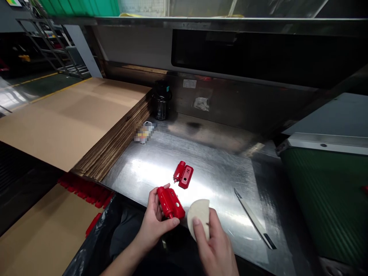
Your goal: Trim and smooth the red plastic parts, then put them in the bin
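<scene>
My left hand [156, 218] is closed around a glossy red plastic part [169, 203], which has a rounded cylinder joined to a flat block. Just to its right, my right hand [214, 241] grips a cream-coloured half-round pad [199, 216], thumb on its face. The pad's straight edge faces right, and it is apart from the red part. Beyond both hands, a second red part [183, 174] of similar shape lies on the steel table [221, 165]. A slim pale knife-like tool [254, 220] with dark ends rests on the table to the right.
Stacked cardboard sheets [80, 115] rise along the left edge. A black lidded container [161, 100] stands at the back by the wall. A green conveyor belt [327, 199] runs on the right. Several red parts [86, 189] lie low at the left. A shelf edge [201, 25] crosses overhead.
</scene>
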### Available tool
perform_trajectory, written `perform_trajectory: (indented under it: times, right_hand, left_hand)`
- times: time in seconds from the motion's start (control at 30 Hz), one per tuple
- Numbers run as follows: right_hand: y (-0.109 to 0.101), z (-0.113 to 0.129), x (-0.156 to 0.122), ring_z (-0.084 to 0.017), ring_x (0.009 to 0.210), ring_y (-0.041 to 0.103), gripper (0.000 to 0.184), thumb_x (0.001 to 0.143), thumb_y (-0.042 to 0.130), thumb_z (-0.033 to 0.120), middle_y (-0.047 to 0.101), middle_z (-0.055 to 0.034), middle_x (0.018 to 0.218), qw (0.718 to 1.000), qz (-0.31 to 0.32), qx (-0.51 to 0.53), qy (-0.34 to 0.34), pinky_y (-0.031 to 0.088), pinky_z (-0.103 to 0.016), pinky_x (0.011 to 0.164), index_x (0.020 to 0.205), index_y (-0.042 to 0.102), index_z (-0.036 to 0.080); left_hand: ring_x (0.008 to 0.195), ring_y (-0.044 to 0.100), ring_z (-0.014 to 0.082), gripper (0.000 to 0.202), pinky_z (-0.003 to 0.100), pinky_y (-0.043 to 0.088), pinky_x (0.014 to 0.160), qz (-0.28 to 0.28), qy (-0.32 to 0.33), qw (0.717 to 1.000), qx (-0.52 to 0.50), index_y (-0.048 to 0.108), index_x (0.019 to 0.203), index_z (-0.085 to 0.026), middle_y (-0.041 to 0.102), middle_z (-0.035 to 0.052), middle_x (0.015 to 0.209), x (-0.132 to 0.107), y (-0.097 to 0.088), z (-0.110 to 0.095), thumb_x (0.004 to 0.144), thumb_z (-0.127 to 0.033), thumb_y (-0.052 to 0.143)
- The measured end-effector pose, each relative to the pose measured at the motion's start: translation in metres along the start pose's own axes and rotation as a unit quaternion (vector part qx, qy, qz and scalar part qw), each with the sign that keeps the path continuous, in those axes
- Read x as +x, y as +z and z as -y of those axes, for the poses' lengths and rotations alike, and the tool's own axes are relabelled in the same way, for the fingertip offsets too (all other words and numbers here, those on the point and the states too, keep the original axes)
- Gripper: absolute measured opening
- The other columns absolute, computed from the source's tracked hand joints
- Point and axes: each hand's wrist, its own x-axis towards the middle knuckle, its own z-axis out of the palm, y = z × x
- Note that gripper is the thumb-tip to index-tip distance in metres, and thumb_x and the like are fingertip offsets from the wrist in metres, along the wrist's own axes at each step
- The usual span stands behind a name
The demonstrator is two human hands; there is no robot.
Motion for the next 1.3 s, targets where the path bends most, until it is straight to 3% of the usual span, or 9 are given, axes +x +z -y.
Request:
perform_trajectory:
  times: [0.1,0.23,0.43,0.57,0.9,1.03,1.17,1.3]
  right_hand:
    - [0.008,0.002,0.010,-0.024,0.055,0.063,0.035,0.101,0.039,0.063,0.068,0.0025,0.066,0.996,0.051,-0.064,-0.046,0.041,-0.034,0.059,0.099,0.052,0.031]
    - [0.017,-0.002,0.014,-0.025,0.055,0.063,0.026,0.104,0.037,0.055,0.069,0.0026,0.069,0.994,0.028,-0.091,-0.060,0.041,-0.034,0.059,0.101,0.050,0.033]
    - [0.013,-0.008,0.019,-0.030,0.058,0.070,0.030,0.103,0.032,0.056,0.071,-0.0004,0.067,0.983,0.050,-0.162,-0.065,0.043,-0.034,0.056,0.103,0.049,0.031]
    - [0.008,-0.010,0.020,-0.026,0.059,0.070,0.031,0.104,0.033,0.057,0.074,0.0009,0.072,0.981,0.103,-0.138,-0.087,0.045,-0.032,0.057,0.105,0.049,0.031]
    - [0.021,-0.012,0.015,-0.025,0.051,0.063,0.028,0.104,0.035,0.053,0.065,0.0056,0.061,0.987,0.009,-0.134,-0.091,0.038,-0.031,0.056,0.101,0.053,0.032]
    - [0.021,-0.013,0.016,-0.022,0.047,0.059,0.028,0.103,0.038,0.054,0.066,0.0063,0.062,0.988,0.025,-0.097,-0.119,0.037,-0.030,0.055,0.098,0.054,0.031]
    - [0.021,-0.015,0.018,-0.024,0.052,0.064,0.029,0.104,0.035,0.052,0.067,0.0046,0.063,0.985,0.006,-0.134,-0.106,0.038,-0.031,0.056,0.103,0.055,0.031]
    - [0.023,-0.019,0.020,-0.024,0.049,0.064,0.033,0.105,0.034,0.055,0.070,0.0039,0.064,0.980,0.010,-0.138,-0.144,0.038,-0.030,0.053,0.105,0.057,0.030]
  left_hand:
    - [0.134,0.059,0.0324,0.090,0.040,0.056,0.104,-0.003,0.006,1.000,0.008,0.041,0.140,-0.032,0.035,0.0130,0.165,0.002,-0.003,0.006,0.071,-0.027,0.098]
    - [0.130,0.062,0.0303,0.090,0.039,0.058,0.102,-0.017,0.007,1.000,0.007,0.040,0.137,-0.033,0.038,0.0120,0.163,0.003,-0.004,0.010,0.069,-0.026,0.099]
    - [0.130,0.063,0.0306,0.091,0.039,0.058,0.102,-0.030,0.011,0.999,0.037,0.039,0.137,-0.033,0.039,0.0115,0.164,0.001,-0.003,0.011,0.069,-0.023,0.098]
    - [0.131,0.063,0.0311,0.089,0.040,0.059,0.101,-0.030,0.017,0.998,0.054,0.038,0.138,-0.033,0.037,0.0126,0.165,0.002,-0.002,0.013,0.071,-0.024,0.096]
    - [0.128,0.065,0.0320,0.088,0.041,0.060,0.099,-0.027,0.016,0.998,0.046,0.038,0.134,-0.032,0.037,0.0147,0.164,0.006,-0.005,0.014,0.069,-0.026,0.097]
    - [0.129,0.064,0.0335,0.090,0.042,0.060,0.100,-0.018,0.016,0.999,0.034,0.038,0.135,-0.031,0.039,0.0159,0.162,0.007,-0.008,0.016,0.068,-0.029,0.099]
    - [0.126,0.066,0.0333,0.089,0.042,0.060,0.100,-0.015,0.018,0.999,0.026,0.040,0.135,-0.031,0.040,0.0160,0.162,0.007,-0.009,0.015,0.068,-0.029,0.099]
    - [0.126,0.065,0.0326,0.090,0.041,0.059,0.100,-0.011,0.014,1.000,0.023,0.040,0.136,-0.031,0.042,0.0158,0.160,0.007,-0.010,0.014,0.068,-0.031,0.099]
